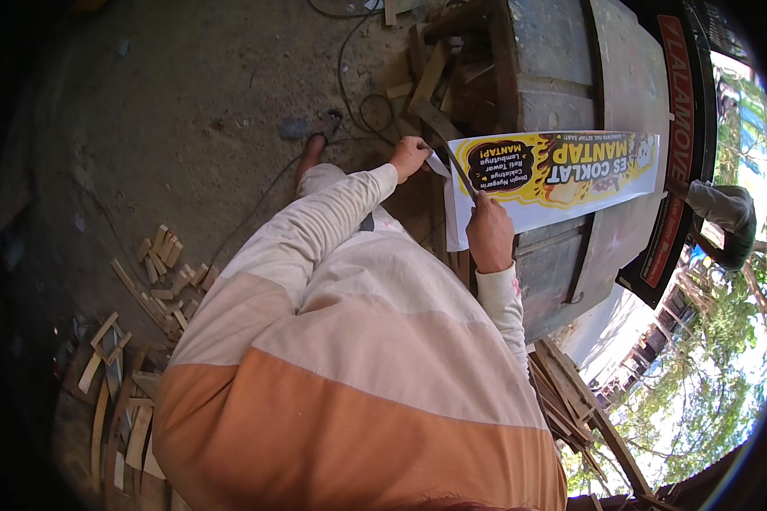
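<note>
Banner (571, 175): one, yellow and white with printed lettering, lying across the top of a grey wooden frame (562, 85); near end curling off the edge.
Left hand (409, 156): closed on the banner's white corner flap, pinching it up.
Right hand (488, 234): fisted round a thin dark blade (462, 175), tip resting on the banner near its left end.
Blade type: cannot tell, too thin to read.
Risk, tear: likely ragged cut if the flap goes slack, since only the corner is held.
Risk, slip: blade angled toward the left hand; a skid on the glossy print could reach the fingers.
Risk, shift: banner loose on the frame, so a pull could drag it off line.
Count: one banner, one blade, two hands, one frame.
Around: wood scraps (158, 281) scattered on the dirt floor, a cable (349, 77) trailing beyond.
</note>
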### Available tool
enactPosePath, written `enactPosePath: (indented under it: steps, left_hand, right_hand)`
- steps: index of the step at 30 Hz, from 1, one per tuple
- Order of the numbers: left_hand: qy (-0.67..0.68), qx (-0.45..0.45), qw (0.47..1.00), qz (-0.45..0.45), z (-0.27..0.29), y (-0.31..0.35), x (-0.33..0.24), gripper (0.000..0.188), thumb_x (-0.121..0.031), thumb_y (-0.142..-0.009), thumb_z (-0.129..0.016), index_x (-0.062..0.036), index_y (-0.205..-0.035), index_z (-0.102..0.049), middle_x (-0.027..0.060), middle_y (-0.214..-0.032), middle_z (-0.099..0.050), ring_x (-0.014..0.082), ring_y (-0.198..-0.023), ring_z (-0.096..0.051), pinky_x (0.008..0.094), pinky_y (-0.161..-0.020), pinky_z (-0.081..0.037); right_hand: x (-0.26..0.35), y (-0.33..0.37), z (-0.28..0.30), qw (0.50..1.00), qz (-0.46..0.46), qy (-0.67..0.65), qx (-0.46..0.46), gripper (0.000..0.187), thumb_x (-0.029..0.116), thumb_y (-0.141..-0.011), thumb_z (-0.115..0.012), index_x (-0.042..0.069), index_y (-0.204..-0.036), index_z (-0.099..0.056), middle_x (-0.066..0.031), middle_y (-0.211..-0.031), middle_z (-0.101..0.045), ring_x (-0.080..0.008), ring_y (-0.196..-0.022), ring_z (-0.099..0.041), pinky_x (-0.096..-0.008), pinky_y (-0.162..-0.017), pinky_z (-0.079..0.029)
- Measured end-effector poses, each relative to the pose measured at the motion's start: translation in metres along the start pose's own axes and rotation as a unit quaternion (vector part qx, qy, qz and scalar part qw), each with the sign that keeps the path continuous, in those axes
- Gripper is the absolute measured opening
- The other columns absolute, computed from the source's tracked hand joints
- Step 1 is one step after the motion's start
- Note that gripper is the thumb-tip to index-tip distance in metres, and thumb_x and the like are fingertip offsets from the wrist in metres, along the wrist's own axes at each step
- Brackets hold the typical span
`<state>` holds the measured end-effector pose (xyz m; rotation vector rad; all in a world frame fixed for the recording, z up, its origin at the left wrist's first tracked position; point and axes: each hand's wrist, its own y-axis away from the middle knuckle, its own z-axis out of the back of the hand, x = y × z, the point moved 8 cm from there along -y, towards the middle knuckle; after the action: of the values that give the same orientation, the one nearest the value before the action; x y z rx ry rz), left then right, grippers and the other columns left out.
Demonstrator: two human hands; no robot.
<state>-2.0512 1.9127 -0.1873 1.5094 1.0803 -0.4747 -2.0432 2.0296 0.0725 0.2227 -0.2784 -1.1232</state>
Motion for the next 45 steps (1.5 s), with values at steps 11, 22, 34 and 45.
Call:
enactPosePath:
  steps: [11, 22, 34, 45]
  left_hand:
    - [-0.089, -0.16, 0.983, 0.018, -0.006, 0.01, 0.042, 0.023, -0.02, -0.099, -0.057, 0.0021, -0.104, -0.06, 0.0193, -0.101, -0.067, 0.0309, -0.095, -0.067, 0.04, -0.081, -0.052]
    - [0.097, -0.165, 0.977, 0.09, -0.011, 0.038, 0.03, 0.02, -0.019, -0.102, -0.053, 0.0009, -0.108, -0.054, 0.0171, -0.104, -0.061, 0.0269, -0.09, -0.065, 0.0394, -0.07, -0.061]
    - [0.048, -0.169, 0.974, 0.142, 0.004, 0.026, 0.101, 0.021, -0.015, -0.103, -0.051, 0.0018, -0.114, -0.054, 0.0185, -0.11, -0.062, 0.0297, -0.094, -0.067, 0.0443, -0.067, -0.065]
    - [0.141, -0.197, 0.961, 0.132, 0.006, 0.044, 0.107, 0.015, -0.012, -0.103, -0.048, -0.0005, -0.112, -0.05, 0.0157, -0.104, -0.061, 0.0297, -0.09, -0.068, 0.0409, -0.061, -0.065]
  right_hand:
    - [-0.022, 0.01, -0.038, 0.999, -0.018, 0.034, 0.037, 0.009, 0.004, -0.088, -0.057, 0.0, -0.096, -0.058, -0.0214, -0.084, -0.065, -0.0431, -0.078, -0.065, -0.0519, -0.066, -0.052]
    - [-0.024, 0.018, -0.048, 0.999, 0.034, 0.04, 0.012, 0.007, 0.002, -0.087, -0.052, -0.001, -0.091, -0.056, -0.0228, -0.083, -0.065, -0.0432, -0.073, -0.067, -0.0506, -0.064, -0.054]
    - [-0.031, 0.039, -0.055, 0.997, 0.036, 0.055, 0.045, 0.007, 0.003, -0.087, -0.053, -0.001, -0.092, -0.057, -0.0225, -0.084, -0.065, -0.0432, -0.071, -0.067, -0.0504, -0.063, -0.055]
    - [-0.038, 0.064, -0.063, 0.997, 0.022, 0.062, 0.05, 0.007, 0.002, -0.085, -0.055, 0.0, -0.091, -0.056, -0.0214, -0.084, -0.065, -0.0416, -0.072, -0.068, -0.049, -0.062, -0.055]
